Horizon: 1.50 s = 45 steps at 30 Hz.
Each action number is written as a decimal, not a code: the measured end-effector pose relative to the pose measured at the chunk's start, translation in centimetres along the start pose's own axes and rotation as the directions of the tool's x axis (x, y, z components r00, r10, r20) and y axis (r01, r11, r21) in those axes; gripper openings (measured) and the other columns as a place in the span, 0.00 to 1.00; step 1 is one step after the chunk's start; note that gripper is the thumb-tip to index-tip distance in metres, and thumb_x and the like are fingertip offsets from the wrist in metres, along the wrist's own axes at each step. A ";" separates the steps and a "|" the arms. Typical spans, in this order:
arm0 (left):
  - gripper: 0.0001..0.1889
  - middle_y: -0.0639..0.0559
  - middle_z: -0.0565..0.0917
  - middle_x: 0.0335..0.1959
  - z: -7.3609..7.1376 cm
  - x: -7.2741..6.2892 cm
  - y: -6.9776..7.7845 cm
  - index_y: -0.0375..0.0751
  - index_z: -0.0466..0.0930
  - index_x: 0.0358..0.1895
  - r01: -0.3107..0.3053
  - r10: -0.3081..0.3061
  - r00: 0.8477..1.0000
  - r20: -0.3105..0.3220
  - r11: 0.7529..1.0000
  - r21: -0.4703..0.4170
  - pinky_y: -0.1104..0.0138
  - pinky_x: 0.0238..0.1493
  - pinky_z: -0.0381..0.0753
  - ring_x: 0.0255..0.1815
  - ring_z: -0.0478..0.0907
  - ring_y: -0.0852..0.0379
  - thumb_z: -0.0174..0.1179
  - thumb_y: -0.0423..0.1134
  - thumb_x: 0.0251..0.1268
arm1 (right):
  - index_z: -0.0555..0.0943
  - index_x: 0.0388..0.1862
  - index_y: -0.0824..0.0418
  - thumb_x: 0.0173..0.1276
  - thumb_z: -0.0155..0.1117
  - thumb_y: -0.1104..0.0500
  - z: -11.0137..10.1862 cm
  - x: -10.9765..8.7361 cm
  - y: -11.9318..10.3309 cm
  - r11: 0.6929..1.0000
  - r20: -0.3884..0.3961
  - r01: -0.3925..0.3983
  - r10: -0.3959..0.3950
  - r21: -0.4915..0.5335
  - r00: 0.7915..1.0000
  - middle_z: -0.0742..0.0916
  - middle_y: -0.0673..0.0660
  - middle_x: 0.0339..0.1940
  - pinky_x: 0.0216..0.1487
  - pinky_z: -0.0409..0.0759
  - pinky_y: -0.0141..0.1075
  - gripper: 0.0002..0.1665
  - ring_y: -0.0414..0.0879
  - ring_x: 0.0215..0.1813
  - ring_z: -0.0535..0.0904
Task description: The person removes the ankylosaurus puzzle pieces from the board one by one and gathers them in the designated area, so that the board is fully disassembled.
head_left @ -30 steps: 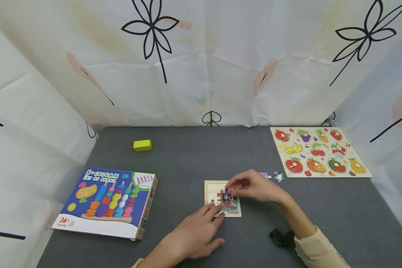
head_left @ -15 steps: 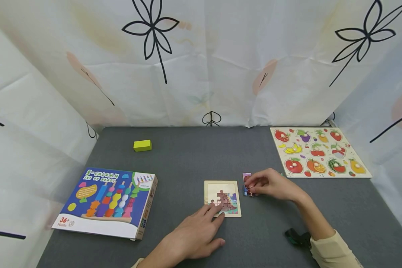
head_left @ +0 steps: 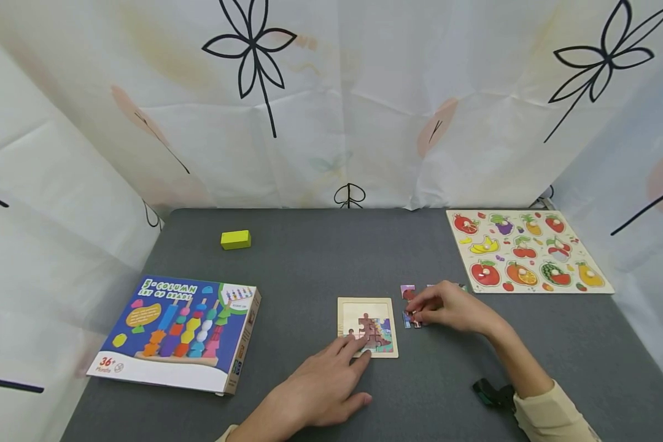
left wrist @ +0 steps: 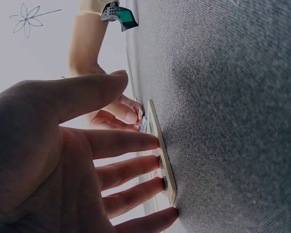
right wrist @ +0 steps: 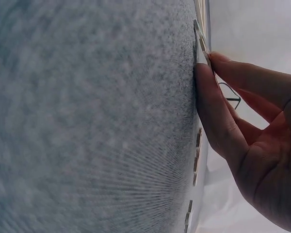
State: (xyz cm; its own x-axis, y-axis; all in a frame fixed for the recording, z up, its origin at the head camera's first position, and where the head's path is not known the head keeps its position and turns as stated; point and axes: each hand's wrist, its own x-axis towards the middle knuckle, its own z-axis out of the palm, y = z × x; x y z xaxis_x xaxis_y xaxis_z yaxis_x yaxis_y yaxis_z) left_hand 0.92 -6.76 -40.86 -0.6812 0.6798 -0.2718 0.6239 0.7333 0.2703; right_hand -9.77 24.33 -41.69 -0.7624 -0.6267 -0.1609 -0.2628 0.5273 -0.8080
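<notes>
A small wooden tray [head_left: 339,319] holds a partly filled jigsaw picture, its filled part at the lower right. My left hand [head_left: 327,383] lies at the tray's near left corner with spread, straight fingers; in the left wrist view its fingertips [left wrist: 157,162] rest at the tray's edge. Just right of the tray, my right hand [head_left: 453,309] pinches a jigsaw piece [head_left: 407,319] between thumb and fingers. In the right wrist view this thin piece [right wrist: 201,41] is tilted close over the table. Another jigsaw piece [head_left: 407,290] lies just beyond it. Fingers partly hide the held piece.
More jigsaw pieces [head_left: 464,287] lie behind the right hand, mostly hidden. A fruit puzzle board [head_left: 530,252] is at the back right. The bead set box [head_left: 174,334] lies on the left, and a yellow-green block [head_left: 235,240] sits at the back left.
My right hand has moved right, from over the tray to beside it, carrying the jigsaw piece. A gap has opened between that piece and the one beyond. The left hand stays put.
</notes>
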 end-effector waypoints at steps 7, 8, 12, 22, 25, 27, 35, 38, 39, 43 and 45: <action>0.35 0.55 0.65 0.86 0.0 0.1 -0.1 0.49 0.74 0.79 -0.004 0.004 1.000 -0.005 1.000 0.007 0.57 0.75 0.81 0.85 0.65 0.52 0.59 0.64 0.79 | 0.92 0.51 0.65 0.73 0.74 0.65 -0.1 -0.2 0.1 0.999 -0.012 -0.003 0.002 -0.041 1.000 0.94 0.60 0.48 0.42 0.85 0.28 0.10 0.34 0.41 0.86; 0.35 0.55 0.65 0.86 0.0 0.1 -0.1 0.49 0.74 0.79 -0.005 0.005 1.000 -0.007 1.000 0.010 0.58 0.76 0.80 0.85 0.66 0.52 0.59 0.64 0.79 | 0.92 0.51 0.65 0.73 0.74 0.65 -0.1 -0.3 0.1 0.999 -0.016 -0.004 0.003 -0.044 1.000 0.94 0.60 0.48 0.42 0.85 0.28 0.10 0.34 0.41 0.86; 0.35 0.55 0.65 0.86 -0.1 0.1 -0.1 0.49 0.74 0.79 -0.002 0.002 1.000 -0.007 1.000 0.013 0.58 0.76 0.80 0.84 0.66 0.52 0.59 0.64 0.79 | 0.92 0.51 0.63 0.73 0.75 0.63 -0.3 -0.5 0.1 0.999 -0.027 -0.011 0.009 -0.050 1.000 0.94 0.59 0.49 0.44 0.84 0.28 0.11 0.35 0.42 0.87; 0.35 0.55 0.66 0.86 -0.1 0.1 -0.1 0.49 0.74 0.79 -0.001 0.001 1.000 -0.009 1.000 0.010 0.58 0.76 0.80 0.84 0.66 0.52 0.59 0.64 0.79 | 0.92 0.52 0.63 0.74 0.74 0.62 -0.4 -0.7 0.0 1.000 -0.020 -0.020 0.020 -0.024 1.000 0.95 0.59 0.49 0.43 0.84 0.28 0.11 0.36 0.42 0.88; 0.35 0.55 0.66 0.86 -0.1 0.1 -0.1 0.49 0.74 0.79 -0.003 0.003 1.000 -0.007 1.000 0.006 0.58 0.76 0.80 0.84 0.66 0.52 0.59 0.64 0.79 | 0.92 0.52 0.64 0.74 0.74 0.63 -0.6 -0.9 0.1 0.999 -0.022 -0.022 0.021 -0.025 1.000 0.95 0.59 0.48 0.43 0.84 0.28 0.11 0.35 0.42 0.88; 0.35 0.55 0.65 0.86 -0.1 0.1 -0.1 0.49 0.74 0.79 -0.005 0.005 1.000 -0.004 1.000 0.002 0.58 0.76 0.80 0.84 0.66 0.52 0.59 0.64 0.79 | 0.92 0.53 0.64 0.74 0.74 0.63 -0.7 -1.0 0.2 0.999 -0.026 -0.026 0.026 -0.025 0.999 0.95 0.58 0.48 0.44 0.84 0.28 0.11 0.34 0.42 0.87; 0.35 0.55 0.65 0.86 -0.1 0.1 -0.1 0.49 0.74 0.80 -0.004 0.005 1.000 0.010 1.000 -0.008 0.58 0.76 0.80 0.84 0.65 0.52 0.59 0.64 0.80 | 0.91 0.54 0.66 0.76 0.72 0.63 -1.1 -1.0 0.3 1.000 -0.022 -0.015 0.015 -0.005 1.000 0.94 0.60 0.48 0.45 0.86 0.26 0.12 0.34 0.42 0.88; 0.35 0.56 0.65 0.86 -0.2 0.2 -0.1 0.49 0.74 0.79 -0.004 0.004 1.000 0.014 1.000 -0.010 0.58 0.76 0.80 0.84 0.66 0.53 0.59 0.64 0.80 | 0.91 0.54 0.67 0.75 0.72 0.64 -0.9 -0.8 0.1 1.000 -0.026 -0.007 0.007 0.013 1.000 0.95 0.62 0.48 0.45 0.87 0.27 0.12 0.35 0.42 0.89; 0.35 0.56 0.66 0.86 -0.1 0.2 -0.1 0.49 0.74 0.79 -0.004 0.004 1.000 0.013 1.000 -0.010 0.58 0.76 0.80 0.84 0.66 0.53 0.59 0.64 0.80 | 0.90 0.54 0.68 0.75 0.72 0.64 -0.8 -0.7 0.0 1.000 -0.026 -0.002 0.003 0.023 1.000 0.95 0.62 0.48 0.45 0.88 0.28 0.12 0.36 0.41 0.90; 0.34 0.55 0.66 0.85 -0.1 0.2 -0.2 0.49 0.75 0.79 -0.006 0.006 1.000 0.002 1.000 -0.009 0.57 0.76 0.80 0.83 0.66 0.53 0.59 0.64 0.79 | 0.91 0.53 0.67 0.75 0.73 0.64 -0.4 -0.3 -0.4 0.999 -0.030 0.009 -0.008 0.046 1.000 0.95 0.62 0.46 0.44 0.88 0.29 0.12 0.37 0.41 0.90; 0.34 0.55 0.66 0.85 -0.1 0.3 -0.2 0.49 0.75 0.78 -0.006 0.006 1.000 -0.004 1.000 -0.009 0.57 0.75 0.80 0.83 0.67 0.53 0.59 0.64 0.79 | 0.91 0.53 0.67 0.75 0.73 0.62 -0.1 0.0 -0.5 0.998 -0.029 0.010 -0.009 0.057 1.000 0.95 0.61 0.46 0.44 0.87 0.29 0.12 0.35 0.40 0.89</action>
State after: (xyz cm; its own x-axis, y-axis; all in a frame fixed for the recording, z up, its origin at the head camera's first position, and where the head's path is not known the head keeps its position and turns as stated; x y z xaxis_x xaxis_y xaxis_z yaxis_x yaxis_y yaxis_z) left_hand 0.59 -6.71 -40.88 -0.6789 0.6843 -0.2662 0.6247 0.7288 0.2802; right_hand -9.64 24.09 -41.23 -0.7771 -0.6143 -0.1372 -0.2364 0.4869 -0.8409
